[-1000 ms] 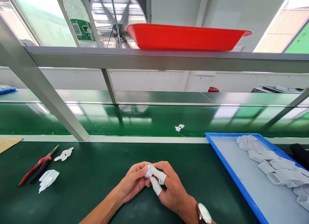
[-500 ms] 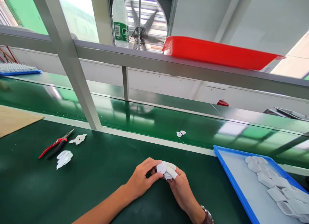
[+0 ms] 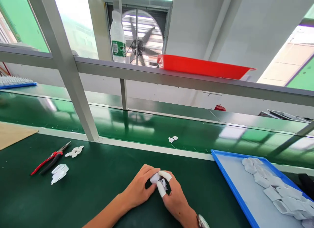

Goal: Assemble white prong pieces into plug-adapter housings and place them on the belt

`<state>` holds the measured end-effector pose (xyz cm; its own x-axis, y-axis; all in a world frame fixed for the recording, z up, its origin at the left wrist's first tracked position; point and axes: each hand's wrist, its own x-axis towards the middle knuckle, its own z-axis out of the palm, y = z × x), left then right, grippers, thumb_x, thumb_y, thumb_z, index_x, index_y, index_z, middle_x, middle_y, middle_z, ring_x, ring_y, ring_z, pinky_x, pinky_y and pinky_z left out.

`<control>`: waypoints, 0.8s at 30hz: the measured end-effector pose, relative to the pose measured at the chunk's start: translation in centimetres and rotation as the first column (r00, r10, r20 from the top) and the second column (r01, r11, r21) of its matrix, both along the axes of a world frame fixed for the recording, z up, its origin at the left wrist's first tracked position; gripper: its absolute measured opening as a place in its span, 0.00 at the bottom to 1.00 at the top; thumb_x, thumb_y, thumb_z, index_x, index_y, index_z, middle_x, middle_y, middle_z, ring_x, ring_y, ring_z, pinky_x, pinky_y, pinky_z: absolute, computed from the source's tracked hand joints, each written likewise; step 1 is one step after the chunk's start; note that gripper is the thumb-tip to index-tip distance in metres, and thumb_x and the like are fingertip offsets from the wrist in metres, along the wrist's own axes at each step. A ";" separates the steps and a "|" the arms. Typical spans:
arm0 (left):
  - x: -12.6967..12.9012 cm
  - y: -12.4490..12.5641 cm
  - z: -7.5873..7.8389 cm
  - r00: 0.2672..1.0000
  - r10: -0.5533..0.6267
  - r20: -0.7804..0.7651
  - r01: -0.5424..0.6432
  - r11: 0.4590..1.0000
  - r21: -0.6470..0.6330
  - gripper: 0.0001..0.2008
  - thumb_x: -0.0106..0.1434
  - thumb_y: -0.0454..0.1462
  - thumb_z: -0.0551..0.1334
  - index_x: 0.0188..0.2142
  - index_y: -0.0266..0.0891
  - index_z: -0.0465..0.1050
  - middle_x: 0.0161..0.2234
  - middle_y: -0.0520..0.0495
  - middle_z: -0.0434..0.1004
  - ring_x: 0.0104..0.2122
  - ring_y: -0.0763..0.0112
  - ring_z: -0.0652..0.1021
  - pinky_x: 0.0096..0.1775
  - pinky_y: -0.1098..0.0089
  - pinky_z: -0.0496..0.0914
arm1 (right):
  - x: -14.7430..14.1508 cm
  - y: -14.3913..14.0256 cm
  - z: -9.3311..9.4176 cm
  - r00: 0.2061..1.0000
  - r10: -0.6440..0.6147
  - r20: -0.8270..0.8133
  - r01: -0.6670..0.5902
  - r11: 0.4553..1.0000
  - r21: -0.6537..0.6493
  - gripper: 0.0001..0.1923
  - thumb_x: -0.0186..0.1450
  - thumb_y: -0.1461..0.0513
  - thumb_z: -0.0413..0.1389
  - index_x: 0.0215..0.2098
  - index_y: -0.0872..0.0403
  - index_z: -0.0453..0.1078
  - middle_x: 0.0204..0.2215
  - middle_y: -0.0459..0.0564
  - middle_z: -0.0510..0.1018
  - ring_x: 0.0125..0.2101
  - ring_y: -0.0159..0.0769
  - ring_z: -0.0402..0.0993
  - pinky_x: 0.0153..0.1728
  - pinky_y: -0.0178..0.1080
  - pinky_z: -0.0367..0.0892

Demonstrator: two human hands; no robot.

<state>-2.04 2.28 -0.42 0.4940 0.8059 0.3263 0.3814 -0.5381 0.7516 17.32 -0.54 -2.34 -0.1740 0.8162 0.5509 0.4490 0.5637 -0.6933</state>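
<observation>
Tray (image 3: 245, 185) edged in blue holds a band of overlapping white pieces (image 3: 290, 203)

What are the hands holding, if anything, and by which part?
A small white piece: the left hand pinches its left side, the right hand its right; finer detail is hidden.

Bright windows (image 3: 76, 22) blow out white, and glare streaks the green belt (image 3: 196, 136)

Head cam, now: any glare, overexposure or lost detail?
Head view: bright reflections streak the glossy green strip; head view: the bright window at upper left is largely blown out; head view: the white piece between left hand and right hand is too small and pale for fine detail.
</observation>
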 end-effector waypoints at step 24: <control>-3.2 17.9 1.6 0.786 0.608 -0.116 -0.580 0.788 0.206 0.27 0.57 0.46 0.63 0.53 0.35 0.72 0.57 0.31 0.71 0.62 0.42 0.67 0.62 0.44 0.62 | -3.5 1.8 -6.8 0.944 -0.016 0.330 -0.081 0.957 0.278 0.11 0.72 0.60 0.53 0.52 0.54 0.66 0.41 0.52 0.81 0.40 0.38 0.78 0.49 0.37 0.74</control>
